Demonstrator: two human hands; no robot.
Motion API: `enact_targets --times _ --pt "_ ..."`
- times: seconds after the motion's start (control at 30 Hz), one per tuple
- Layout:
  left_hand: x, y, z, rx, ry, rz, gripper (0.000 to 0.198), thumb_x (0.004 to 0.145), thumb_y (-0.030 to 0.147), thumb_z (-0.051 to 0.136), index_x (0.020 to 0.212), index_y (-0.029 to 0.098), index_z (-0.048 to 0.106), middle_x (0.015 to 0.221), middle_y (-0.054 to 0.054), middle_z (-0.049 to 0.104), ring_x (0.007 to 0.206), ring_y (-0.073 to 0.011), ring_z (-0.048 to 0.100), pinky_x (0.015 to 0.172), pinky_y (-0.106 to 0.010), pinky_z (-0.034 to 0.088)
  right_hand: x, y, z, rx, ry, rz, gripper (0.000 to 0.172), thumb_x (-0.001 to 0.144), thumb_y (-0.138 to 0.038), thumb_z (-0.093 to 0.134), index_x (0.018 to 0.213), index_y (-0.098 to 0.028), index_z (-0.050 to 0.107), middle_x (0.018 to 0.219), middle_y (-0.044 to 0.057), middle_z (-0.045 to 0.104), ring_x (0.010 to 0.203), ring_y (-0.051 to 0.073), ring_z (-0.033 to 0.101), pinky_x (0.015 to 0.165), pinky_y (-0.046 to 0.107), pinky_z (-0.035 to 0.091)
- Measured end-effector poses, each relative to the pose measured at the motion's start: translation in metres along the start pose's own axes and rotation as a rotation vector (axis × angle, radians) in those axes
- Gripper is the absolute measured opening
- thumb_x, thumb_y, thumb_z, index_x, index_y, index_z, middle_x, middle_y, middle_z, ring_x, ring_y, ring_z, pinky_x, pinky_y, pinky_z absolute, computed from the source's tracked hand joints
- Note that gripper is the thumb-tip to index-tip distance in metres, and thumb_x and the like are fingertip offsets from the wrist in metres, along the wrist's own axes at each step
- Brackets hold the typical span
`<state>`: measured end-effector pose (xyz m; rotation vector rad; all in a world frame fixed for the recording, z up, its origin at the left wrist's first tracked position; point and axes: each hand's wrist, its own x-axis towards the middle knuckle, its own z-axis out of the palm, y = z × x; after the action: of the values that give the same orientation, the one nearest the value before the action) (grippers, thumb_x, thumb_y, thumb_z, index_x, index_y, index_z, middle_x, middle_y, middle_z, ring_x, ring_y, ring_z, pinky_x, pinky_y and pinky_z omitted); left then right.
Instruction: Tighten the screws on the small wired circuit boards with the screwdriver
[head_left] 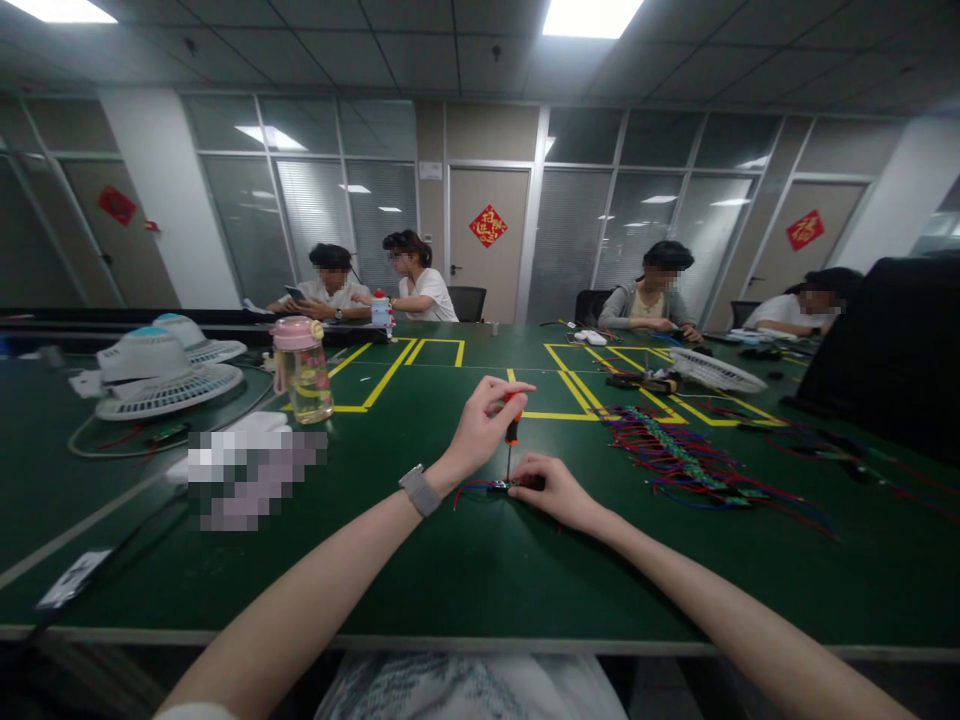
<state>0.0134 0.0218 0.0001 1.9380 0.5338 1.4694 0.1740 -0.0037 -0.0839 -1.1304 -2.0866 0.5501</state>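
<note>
My left hand [487, 420], with a watch on its wrist, is closed around the handle of a screwdriver [512, 432] that has a black and orange-red grip. The screwdriver stands upright, and its tip meets a small circuit board [496, 487] with red and blue wires on the green table [450, 580]. My right hand [551, 490] pinches the board's right end, fingers curled and resting low on the tabletop. Those fingers partly cover the board, so the exact contact of the tip is hard to see.
A row of wired circuit boards [671, 445] lies to the right, with a white fan part [716, 370] behind it. On the left are a pink-lidded bottle [304, 375] and white fan parts [169, 385]. Yellow tape [390, 375] marks the table. Several people sit across it.
</note>
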Motion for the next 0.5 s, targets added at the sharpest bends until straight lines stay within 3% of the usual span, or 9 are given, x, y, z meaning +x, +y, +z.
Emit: enact_targets --times 0.17,0.33,0.5 --pt "0.005 -0.001 0.0 -0.166 -0.059 -0.062 0.029 0.089 0.03 0.05 0.108 0.015 0.065 0.097 -0.008 0.064 0.084 -0.015 0.063 0.074 -0.027 0.053 0.004 -0.001 0.001 0.022 -0.002 0.0 0.01 0.076 -0.021 0.067 0.081 -0.015 0.073 0.076 0.003 0.059 0.068 0.013 0.054 0.063 0.025 0.041" --pt "0.007 -0.005 -0.003 0.002 0.042 -0.009 0.022 0.082 0.031 0.06 0.095 0.017 0.071 0.096 -0.006 0.06 0.079 -0.0122 0.06 0.065 -0.021 0.05 0.008 0.003 0.003 0.069 0.008 0.021 0.012 0.073 -0.023 0.069 0.08 -0.015 0.074 0.076 0.003 0.06 0.067 0.013 0.054 0.061 0.024 0.041" --pt "0.01 -0.009 -0.006 -0.108 -0.011 -0.052 0.028 0.089 0.03 0.049 0.107 0.017 0.066 0.104 -0.008 0.062 0.087 -0.0147 0.063 0.071 -0.024 0.053 0.015 0.003 0.008 0.073 0.019 0.057 0.011 0.071 -0.022 0.07 0.078 -0.015 0.074 0.073 0.002 0.06 0.063 0.012 0.053 0.06 0.024 0.041"
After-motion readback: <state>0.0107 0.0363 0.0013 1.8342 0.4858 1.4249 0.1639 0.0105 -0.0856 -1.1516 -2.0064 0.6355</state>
